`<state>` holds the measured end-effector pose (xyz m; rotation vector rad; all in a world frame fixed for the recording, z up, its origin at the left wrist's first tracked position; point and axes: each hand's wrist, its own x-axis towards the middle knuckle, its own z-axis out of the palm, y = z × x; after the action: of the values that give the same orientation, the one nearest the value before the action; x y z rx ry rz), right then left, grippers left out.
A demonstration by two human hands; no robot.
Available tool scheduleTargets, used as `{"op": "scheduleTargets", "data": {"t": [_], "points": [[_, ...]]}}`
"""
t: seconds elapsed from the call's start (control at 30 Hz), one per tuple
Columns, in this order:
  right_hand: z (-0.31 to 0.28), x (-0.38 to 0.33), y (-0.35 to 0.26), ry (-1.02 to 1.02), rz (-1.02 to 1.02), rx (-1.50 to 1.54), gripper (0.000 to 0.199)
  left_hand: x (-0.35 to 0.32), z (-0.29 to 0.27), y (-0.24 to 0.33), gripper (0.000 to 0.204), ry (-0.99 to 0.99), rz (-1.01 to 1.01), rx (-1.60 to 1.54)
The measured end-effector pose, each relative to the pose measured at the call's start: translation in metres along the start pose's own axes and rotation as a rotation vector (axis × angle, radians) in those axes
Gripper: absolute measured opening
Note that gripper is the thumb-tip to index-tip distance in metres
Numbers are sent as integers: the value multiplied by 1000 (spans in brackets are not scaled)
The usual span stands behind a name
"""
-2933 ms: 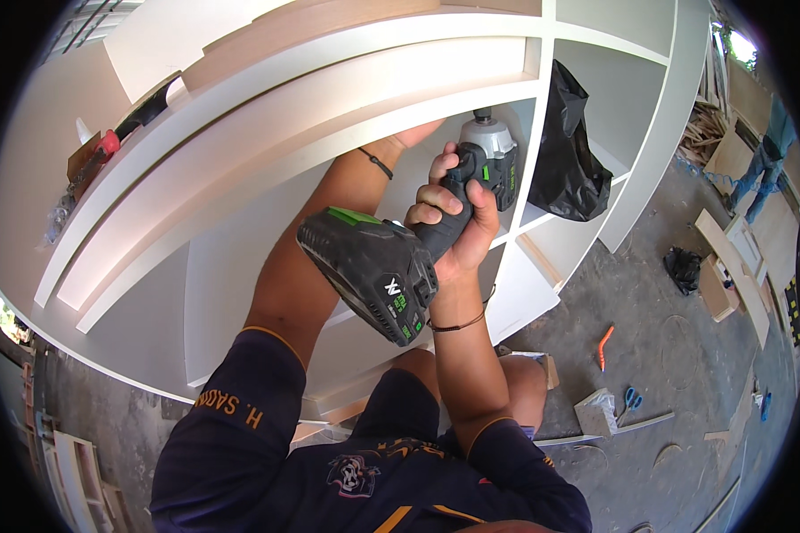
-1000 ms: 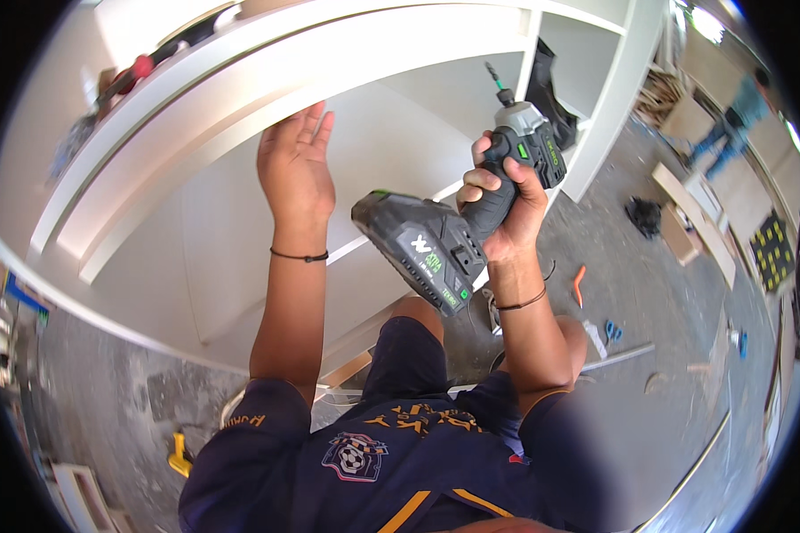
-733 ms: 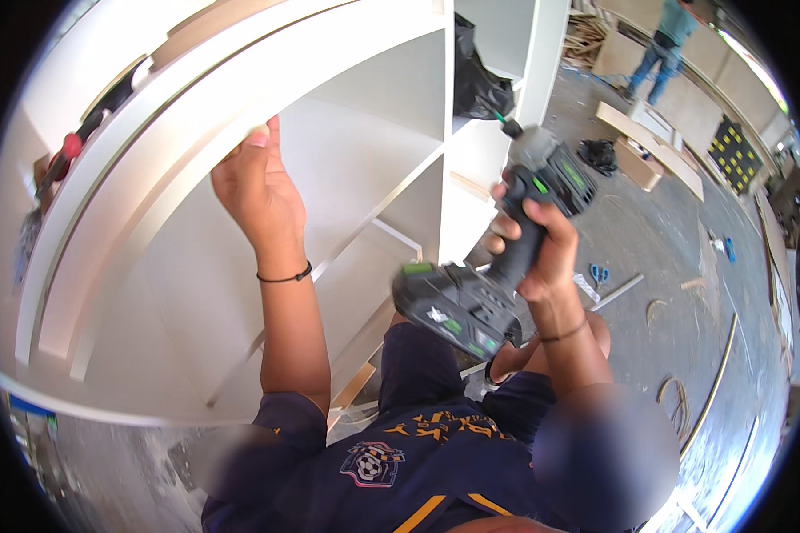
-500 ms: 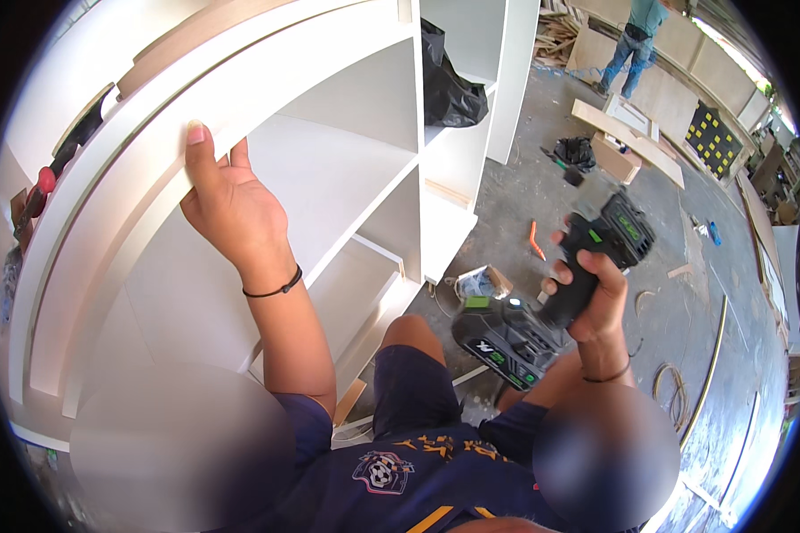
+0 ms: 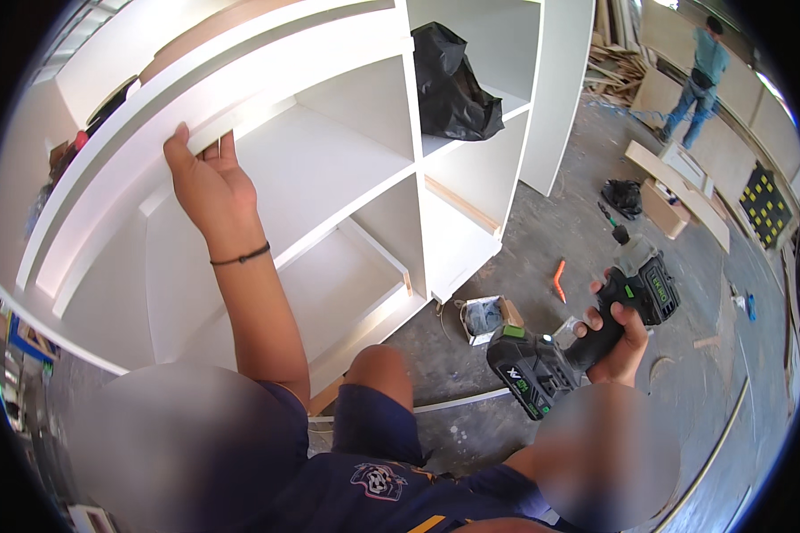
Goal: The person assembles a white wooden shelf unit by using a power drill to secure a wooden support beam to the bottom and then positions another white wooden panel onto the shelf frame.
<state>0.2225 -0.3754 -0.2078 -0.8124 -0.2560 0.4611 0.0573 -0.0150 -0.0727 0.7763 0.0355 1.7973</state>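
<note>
My left hand (image 5: pixel 218 191) pinches the lower edge of a white board (image 5: pixel 267 75) along the cabinet's upper front. The thumb lies on its face and the other fingers curl behind it. The white cabinet (image 5: pixel 420 240) has open compartments and a shelf below that hand. Out to the right, my right hand (image 5: pixel 627 342) wraps round the grip of a black and grey cordless impact driver (image 5: pixel 651 289) with a battery at its base. The driver is held in the air over the floor, apart from the cabinet, its nose pointing away from me.
A black plastic bag (image 5: pixel 453 89) sits in an upper compartment. On the grey floor are a small open box (image 5: pixel 482 320), an orange curved piece (image 5: pixel 559 281), another black bag (image 5: pixel 622 197) and boards (image 5: pixel 680 191). A person (image 5: pixel 704 75) stands at the far right.
The view has shifted, bringing more of the cabinet's right side into sight. The driver sits further right and lower in the picture. My left hand keeps hold of the board.
</note>
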Motion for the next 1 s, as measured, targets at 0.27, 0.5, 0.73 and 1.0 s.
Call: {"op": "scheduleTargets", "data": {"t": [0.27,0.5,0.73,1.0], "points": [[-82,34,22,-119,122,35,54,35,-4,5,41,-121,-43,-8],[-154,39,71,-59,343,166,45,47,8,12,40,33,-166,101],[-188,43,80,-51,356,220,44,46,3,18,42,44,-128,128],[-198,47,79,-8,302,226,44,10,15,2,44,-140,-188,154]]}}
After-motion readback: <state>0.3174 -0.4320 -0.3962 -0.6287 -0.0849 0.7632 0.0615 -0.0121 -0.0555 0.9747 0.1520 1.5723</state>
